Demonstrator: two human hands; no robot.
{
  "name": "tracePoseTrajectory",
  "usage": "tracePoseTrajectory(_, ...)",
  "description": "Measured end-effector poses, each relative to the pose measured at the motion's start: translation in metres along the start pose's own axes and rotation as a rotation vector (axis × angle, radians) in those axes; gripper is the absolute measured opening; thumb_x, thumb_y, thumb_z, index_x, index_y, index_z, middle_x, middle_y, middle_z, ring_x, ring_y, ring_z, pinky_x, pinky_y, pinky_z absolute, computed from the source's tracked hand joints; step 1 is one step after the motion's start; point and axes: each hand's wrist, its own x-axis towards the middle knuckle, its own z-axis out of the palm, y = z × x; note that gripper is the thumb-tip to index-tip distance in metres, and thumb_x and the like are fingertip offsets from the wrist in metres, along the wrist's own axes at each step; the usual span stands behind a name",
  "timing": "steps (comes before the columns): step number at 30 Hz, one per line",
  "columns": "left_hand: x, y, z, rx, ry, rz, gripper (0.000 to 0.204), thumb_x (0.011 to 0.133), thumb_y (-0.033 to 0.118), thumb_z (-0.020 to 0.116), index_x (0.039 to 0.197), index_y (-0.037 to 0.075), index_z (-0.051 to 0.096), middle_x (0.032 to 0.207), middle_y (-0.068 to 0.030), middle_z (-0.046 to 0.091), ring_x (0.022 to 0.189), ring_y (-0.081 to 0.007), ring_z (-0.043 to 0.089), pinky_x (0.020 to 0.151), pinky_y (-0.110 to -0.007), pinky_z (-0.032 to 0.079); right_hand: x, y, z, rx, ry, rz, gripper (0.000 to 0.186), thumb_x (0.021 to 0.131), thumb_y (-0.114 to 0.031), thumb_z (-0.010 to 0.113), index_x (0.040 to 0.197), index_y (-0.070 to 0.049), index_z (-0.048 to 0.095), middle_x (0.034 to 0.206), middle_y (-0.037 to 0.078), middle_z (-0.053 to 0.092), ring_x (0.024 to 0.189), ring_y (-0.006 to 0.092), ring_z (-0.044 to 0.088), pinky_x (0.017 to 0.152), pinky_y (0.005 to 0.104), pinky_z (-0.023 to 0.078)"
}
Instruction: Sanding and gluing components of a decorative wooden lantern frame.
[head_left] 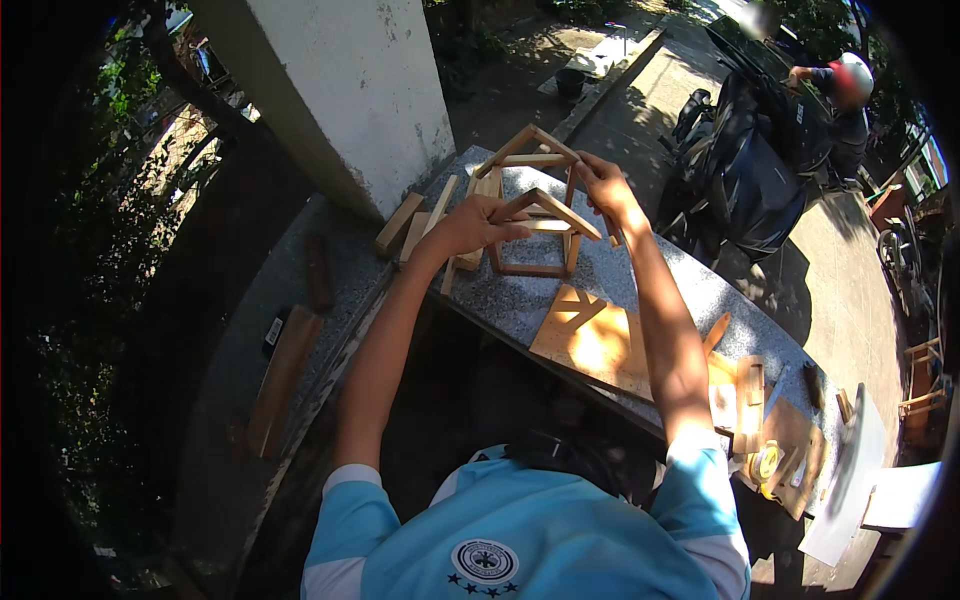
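Both hands, left hand (478, 222) and right hand (603, 184), are gripping one house-shaped wooden frame (540, 232) near the surface (640, 270) far edge, second frame (528, 157) behind.

A speckled grey stone tabletop (520, 300) carries a house-shaped wooden frame (535, 235) between the left hand (478, 225) and the right hand (603, 185). Loose wooden slats (415, 225) lie just left of the left hand; a flat plywood sheet (590, 340) lies below the right hand.

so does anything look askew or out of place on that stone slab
Nothing looks broken or spilled. The house-shaped wooden frame stands upright on the speckled grey stone slab, steadied by the left hand and right hand. Loose wooden strips lie scattered unevenly behind it.
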Motion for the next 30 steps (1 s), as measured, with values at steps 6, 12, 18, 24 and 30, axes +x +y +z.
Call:
tracePoseTrajectory(6,0.002,-0.003,0.002,-0.022,0.007,-0.014,0.036,0.071,0.034,0.071,0.090,0.004,0.066,0.068,-0.0032,0.061,0.067,-0.0106,0.057,0.061,-0.026,0.045,0.001,0.001,0.003,-0.052,0.046,0.028,0.034,0.087,-0.026,0.048,0.116,-0.010,0.055,0.067,0.003,0.057,0.044,0.0089,0.046,0.038,0.0246,0.040)
tracePoseTrajectory(12,0.001,0.000,0.002,0.001,-0.006,-0.037,0.031,0.073,0.026,0.070,0.092,0.002,0.065,0.075,-0.0021,0.063,0.069,-0.0082,0.057,0.061,-0.024,0.046,-0.001,-0.001,0.006,-0.057,0.089,0.006,0.033,0.086,-0.026,0.048,0.114,-0.010,0.055,0.066,0.004,0.056,0.045,0.0098,0.047,0.038,0.0258,0.042)
tracePoseTrajectory(18,-0.002,0.005,0.005,-0.028,0.023,-0.037,0.032,0.072,0.028,0.071,0.091,0.002,0.065,0.073,-0.0018,0.062,0.069,-0.0075,0.056,0.060,-0.023,0.045,-0.003,0.000,0.008,-0.059,0.102,-0.018,0.032,0.089,-0.025,0.046,0.116,-0.009,0.054,0.062,-0.001,0.052,0.044,0.0050,0.041,0.039,0.0210,0.036)
tracePoseTrajectory(24,-0.007,0.011,0.007,0.124,0.088,-0.095,0.035,0.072,0.030,0.071,0.094,0.004,0.065,0.073,-0.0024,0.062,0.068,-0.0076,0.055,0.060,-0.024,0.043,-0.002,0.006,-0.008,-0.290,0.031,-0.110,0.046,0.079,-0.023,0.056,0.122,-0.008,0.048,0.071,0.009,0.058,0.056,0.0159,0.054,0.050,0.0284,0.047)
tracePoseTrajectory(30,-0.023,0.014,0.018,0.272,0.363,0.178,0.050,0.071,0.028,0.071,0.113,0.007,0.055,0.095,-0.0090,0.061,0.086,-0.0190,0.059,0.074,-0.031,0.047,-0.081,-0.005,-0.025,0.224,0.286,0.002,0.028,0.081,-0.014,0.052,0.104,0.000,0.055,0.061,0.003,0.052,0.047,0.0089,0.045,0.046,0.0241,0.038)
